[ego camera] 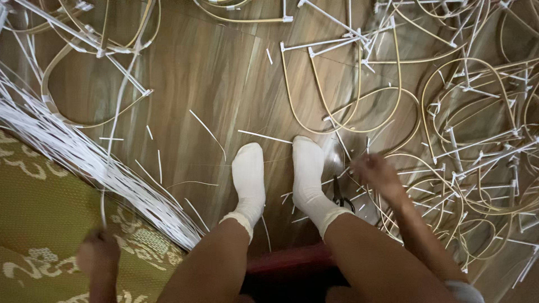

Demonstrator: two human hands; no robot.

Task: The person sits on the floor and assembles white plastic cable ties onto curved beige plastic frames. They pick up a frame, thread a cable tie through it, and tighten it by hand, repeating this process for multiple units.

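Two hands at work among cane hoops and white strips on a wooden floor.

Right hand (pixel 377 171), blurred, reached down near the right edge of the floor to the pile of bent cane frames (pixel 477 140); whether it gripped anything I could not tell. Left hand (pixel 98 255) was closed around a thin white strip (pixel 103 207) over the green patterned mat (pixel 39 213) at the floor's lower left corner, beside a bundle of white strips (pixel 84 157). Scissors (pixel 339 196) lay by the white-socked feet (pixel 281 179). Many frames already looked bound with white ties; the large bundle of strips seemed unused, and offcuts littered the floor (pixel 208 73).
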